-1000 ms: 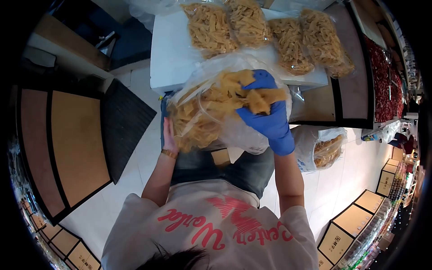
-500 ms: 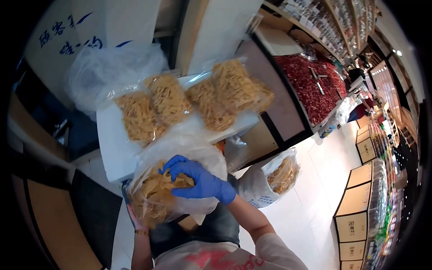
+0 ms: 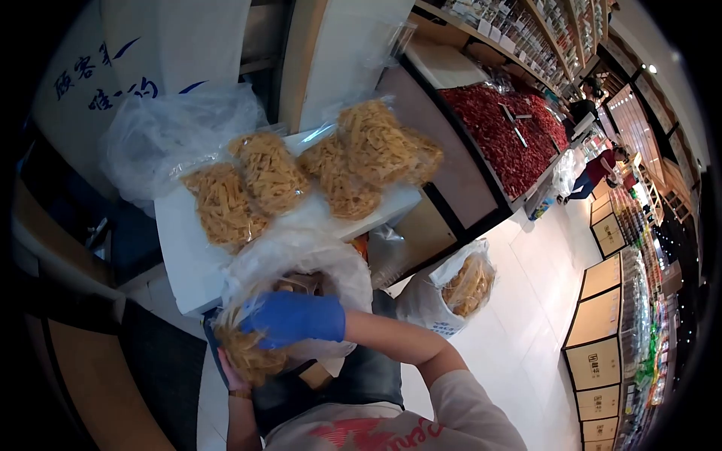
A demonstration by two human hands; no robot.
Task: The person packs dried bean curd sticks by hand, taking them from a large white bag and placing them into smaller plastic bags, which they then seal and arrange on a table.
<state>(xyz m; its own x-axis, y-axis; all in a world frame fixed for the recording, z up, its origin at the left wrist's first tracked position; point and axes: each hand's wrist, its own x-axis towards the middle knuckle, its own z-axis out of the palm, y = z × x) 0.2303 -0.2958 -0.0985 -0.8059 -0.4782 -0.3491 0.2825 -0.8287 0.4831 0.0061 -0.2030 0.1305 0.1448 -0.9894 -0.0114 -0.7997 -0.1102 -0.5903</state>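
My right hand (image 3: 297, 319), in a blue glove, reaches over the mouth of a clear bag of yellowish strips (image 3: 259, 364); its fingertips are hidden among film and strips. At the bag's left side my bare left hand (image 3: 232, 374) supports it from below, mostly covered by the bag. Behind is a large translucent plastic bag (image 3: 289, 252) with an open mouth. Filled clear bags of strips (image 3: 271, 171) lie on a white foam box (image 3: 177, 259), with more filled bags (image 3: 376, 143) at its right.
An open white sack (image 3: 429, 301) holding strips stands on the floor at my right. Crumpled plastic (image 3: 180, 135) lies behind the box. A bin of red packets (image 3: 504, 135) stands at the upper right. One person (image 3: 598, 169) in a dark red top is far off, near another person.
My right hand has moved left and down over the clear bag, and its spread fingers are now hidden. The view has shifted slightly, and the large bag's mouth shows more.
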